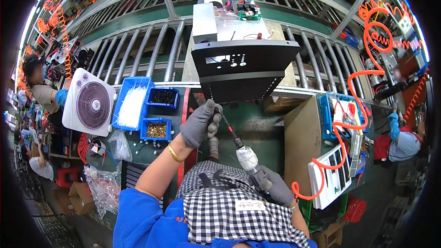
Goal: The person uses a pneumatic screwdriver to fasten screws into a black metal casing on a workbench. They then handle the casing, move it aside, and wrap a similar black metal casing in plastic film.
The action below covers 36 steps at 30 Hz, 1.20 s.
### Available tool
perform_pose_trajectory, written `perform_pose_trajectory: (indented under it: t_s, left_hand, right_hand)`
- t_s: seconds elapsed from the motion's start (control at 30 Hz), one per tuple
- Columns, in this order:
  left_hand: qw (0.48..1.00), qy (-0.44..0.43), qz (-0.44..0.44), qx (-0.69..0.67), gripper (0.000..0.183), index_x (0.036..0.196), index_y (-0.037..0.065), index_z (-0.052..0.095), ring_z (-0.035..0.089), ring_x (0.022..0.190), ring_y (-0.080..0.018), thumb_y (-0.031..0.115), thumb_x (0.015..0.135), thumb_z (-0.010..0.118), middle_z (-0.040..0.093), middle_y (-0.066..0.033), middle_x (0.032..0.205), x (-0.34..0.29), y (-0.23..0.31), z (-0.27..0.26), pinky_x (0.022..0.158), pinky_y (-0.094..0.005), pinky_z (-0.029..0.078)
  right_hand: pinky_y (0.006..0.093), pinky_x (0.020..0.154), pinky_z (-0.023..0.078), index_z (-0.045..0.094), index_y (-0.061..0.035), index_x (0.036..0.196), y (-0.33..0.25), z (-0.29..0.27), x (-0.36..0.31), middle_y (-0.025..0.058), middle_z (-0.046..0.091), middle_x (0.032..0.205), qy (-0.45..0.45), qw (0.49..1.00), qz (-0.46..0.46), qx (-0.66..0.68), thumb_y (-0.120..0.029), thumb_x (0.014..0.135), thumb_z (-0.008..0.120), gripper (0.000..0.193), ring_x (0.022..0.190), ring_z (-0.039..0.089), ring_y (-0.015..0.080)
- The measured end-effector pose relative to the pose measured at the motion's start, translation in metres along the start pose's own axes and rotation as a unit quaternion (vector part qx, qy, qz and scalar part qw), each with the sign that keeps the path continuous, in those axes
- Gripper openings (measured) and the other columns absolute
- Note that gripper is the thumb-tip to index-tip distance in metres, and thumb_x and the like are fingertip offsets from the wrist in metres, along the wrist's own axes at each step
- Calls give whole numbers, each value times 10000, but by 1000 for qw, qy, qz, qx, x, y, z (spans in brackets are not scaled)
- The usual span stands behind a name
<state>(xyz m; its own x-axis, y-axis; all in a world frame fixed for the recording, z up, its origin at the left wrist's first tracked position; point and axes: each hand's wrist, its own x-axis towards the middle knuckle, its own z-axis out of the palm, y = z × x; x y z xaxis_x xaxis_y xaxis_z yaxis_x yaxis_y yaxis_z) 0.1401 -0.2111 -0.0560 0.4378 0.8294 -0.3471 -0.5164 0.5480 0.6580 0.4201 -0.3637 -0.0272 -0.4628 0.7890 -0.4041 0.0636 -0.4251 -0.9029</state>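
My right hand (277, 187), in a grey glove, grips a pneumatic screwdriver (248, 160) with a white-wrapped body. Its long bit (229, 128), banded in red, slants up and left toward my other hand. My left hand (198, 125), also gloved in grey, is closed, fingertips pinched at the bit's tip. Whatever lies between those fingers is too small to make out. Just beyond them stands a black metal housing (243, 85) with a panel full of cut-outs. Behind the panel sit a white plate with wires and a green circuit board (249, 13).
Blue bins with white cable ties (132, 105), black screws (163, 97) and brass-coloured screws (156, 130) stand at left, beside a white fan (91, 102). An orange coiled air hose (342, 126) hangs at right. Metal rollers (156, 53) cross behind. Other people work at both sides.
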Motion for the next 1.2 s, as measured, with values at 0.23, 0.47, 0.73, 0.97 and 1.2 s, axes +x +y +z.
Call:
perform_pose_trajectory:
  t_s: [0.23, 0.47, 0.73, 0.97, 1.2]
  left_hand:
    - [987, 66, 38, 140, 444, 981, 100, 580, 528, 466, -55, 540, 934, 546, 572, 31, 651, -4, 4, -3, 392, -196, 414]
    - [971, 81, 81, 211, 404, 989, 64, 604, 534, 481, -54, 464, 965, 556, 568, 9, 654, 4, 14, -20, 403, -203, 428]
    - [972, 27, 69, 223, 408, 1062, 37, 590, 496, 478, -59, 434, 991, 523, 531, 27, 641, 13, 37, -43, 422, -199, 420]
    - [988, 32, 33, 145, 388, 1067, 31, 575, 477, 460, -68, 403, 1018, 476, 497, 25, 621, 31, 28, -59, 375, -215, 385]
    - [998, 9, -3, 56, 377, 1079, 28, 561, 486, 450, -75, 390, 1022, 471, 488, 40, 610, 36, 23, -66, 362, -218, 404]
  right_hand:
    - [239, 718, 433, 489, -10, 1294, 1, 10, 10, 3, 557, 1009, -12, 1000, 19, 18, -586, 905, 576, 701, 823, 496, 81]
    - [231, 687, 414, 504, -21, 1267, 3, 28, 30, 6, 559, 980, 20, 999, 28, 24, -637, 888, 561, 726, 772, 472, 60]
    - [241, 695, 432, 519, -32, 1252, -3, 50, 53, 20, 579, 969, -1, 990, 75, 118, -699, 879, 501, 765, 782, 518, 81]
    - [226, 655, 429, 499, -25, 1299, 3, 72, 66, 21, 587, 962, 58, 993, 46, 86, -653, 894, 525, 747, 740, 521, 79]
    - [205, 601, 408, 516, -21, 1273, 11, 82, 72, 17, 587, 919, 103, 994, 26, 40, -600, 941, 491, 668, 685, 506, 64]
